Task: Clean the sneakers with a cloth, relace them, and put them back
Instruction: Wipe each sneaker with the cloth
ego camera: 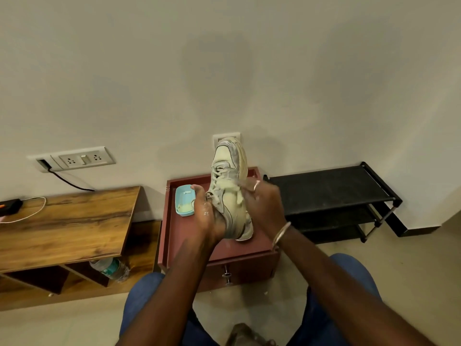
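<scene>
A cream and grey sneaker stands toe-up over the red-brown cabinet top, its heel low near the cabinet. My left hand grips the sneaker at its heel and collar, thumb up along the side. My right hand is at the laces and pinches a blurred pale lace end beside the tongue. A second shoe shows dimly at the bottom edge between my knees. No cloth is visible.
A light blue tray with pale paste lies on the cabinet's left side. A black shoe rack stands to the right, a wooden table with a bottle beneath to the left. Wall sockets sit behind.
</scene>
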